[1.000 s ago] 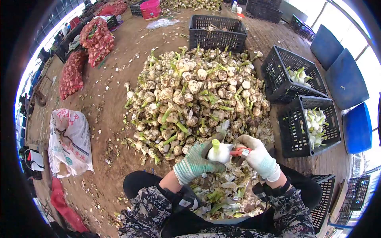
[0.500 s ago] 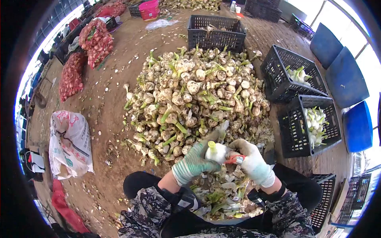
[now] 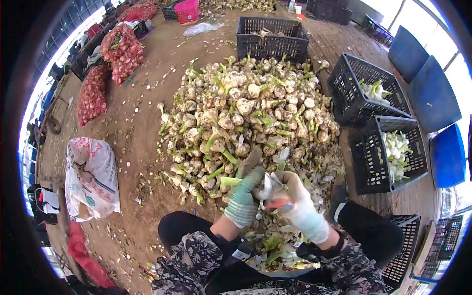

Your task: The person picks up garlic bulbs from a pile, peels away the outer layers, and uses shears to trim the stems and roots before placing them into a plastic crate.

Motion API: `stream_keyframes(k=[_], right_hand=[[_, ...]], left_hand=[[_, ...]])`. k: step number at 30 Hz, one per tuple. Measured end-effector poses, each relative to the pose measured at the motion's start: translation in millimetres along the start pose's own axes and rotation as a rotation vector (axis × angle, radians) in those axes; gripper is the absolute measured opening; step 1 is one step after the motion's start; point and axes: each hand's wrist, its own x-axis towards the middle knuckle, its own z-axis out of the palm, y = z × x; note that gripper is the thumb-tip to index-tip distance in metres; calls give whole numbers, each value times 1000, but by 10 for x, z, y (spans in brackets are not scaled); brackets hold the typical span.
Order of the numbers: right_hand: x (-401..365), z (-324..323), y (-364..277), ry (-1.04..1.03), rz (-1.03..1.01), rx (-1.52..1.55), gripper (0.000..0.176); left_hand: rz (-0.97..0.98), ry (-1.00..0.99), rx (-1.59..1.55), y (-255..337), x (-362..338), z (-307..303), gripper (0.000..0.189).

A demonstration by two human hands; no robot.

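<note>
My left hand [image 3: 243,199], in a green and white striped glove, is closed around a garlic bulb [image 3: 266,188] whose thick green stem [image 3: 231,181] sticks out to the left. Against the bulb's other side is my right hand [image 3: 304,210], gloved in white and pale green and closed on a small red-handled tool [image 3: 279,203]. Motion blur and the fingers hide the tool's working end. Just beyond both hands rises a large heap of garlic bulbs [image 3: 246,105] with cut stems. Loose skins and peelings [image 3: 275,241] lie below them, between my legs.
Black crates holding cleaned garlic stand to the right, a near one [image 3: 366,169] and a farther one [image 3: 339,93]. Another black crate [image 3: 272,48] is behind the heap. On the left are a white sack [image 3: 93,177] and red net bags [image 3: 120,54]. Blue panels [image 3: 432,93] line the right side.
The garlic bulb has turned, so its stem now points left instead of up. My right hand has shifted slightly left and tipped over the bulb. The whole view has shifted a little.
</note>
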Motion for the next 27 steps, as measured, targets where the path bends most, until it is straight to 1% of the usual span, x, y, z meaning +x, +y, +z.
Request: stream_keyframes(k=[1,3,4,5,7,8,10,11,13,14,15,16,17,19,20,21,22,23,24,25,26,27], right_hand=[[75,6,29,47,-150,-277,33],[123,-84,-59,84,323,80,29],[135,-204,201,94,71,21,30],[134,-239,117,120,185,71,31],[197,-432,277,-27,-23,-754,40],[183,-468,277,-27,-25,-754,40],[128,-504,172,-427,356,-1260,44],[81,-487,99,-426,360,-1259,44],[2,-422,-47,-1,-93,-1068,49],[29,-364,-111,3,-103,-870,51],[35,-244,-161,9,-124,-484,52],[99,-138,-266,-45,-298,-621,48],[156,-82,-349,-101,-469,-757,43],[146,-79,-132,-71,-332,-687,33],[76,-33,-77,3,-26,-171,25],[19,-84,-91,-129,125,-33,24],[-36,-106,-205,-399,111,-203,24],[-88,-135,-292,-664,93,-374,23],[-126,-187,-243,-666,130,-447,27],[-93,-305,-79,-545,25,-602,31],[-31,-383,-17,-375,89,-909,33],[33,-469,-22,-183,151,-1215,34]], left_hand=[[12,44,-69,17,18,3,37],[36,139,-205,72,40,-23,35],[73,81,-244,157,17,-4,34],[74,92,-243,156,17,-24,34],[17,-20,-299,129,25,-43,35],[-29,-30,-277,170,-7,-38,36],[-20,-1,-304,179,62,-49,37],[-10,35,-335,168,86,-62,38],[-21,56,-379,166,79,-78,37],[-20,107,-347,148,66,-46,37],[-22,150,-315,114,64,-3,37],[-77,50,-330,57,79,-20,35],[-63,87,-318,33,80,51,37],[-84,-26,-365,3,91,-51,40],[-81,-20,-361,4,94,-76,40],[-72,-14,-405,26,103,-103,39],[-66,-7,-450,61,103,-104,38],[-85,76,-474,99,118,-73,41],[-82,128,-460,92,156,-69,44],[-82,176,-448,70,183,-67,47],[-88,166,-446,48,189,-81,47],[-104,200,-456,23,195,-106,46]])
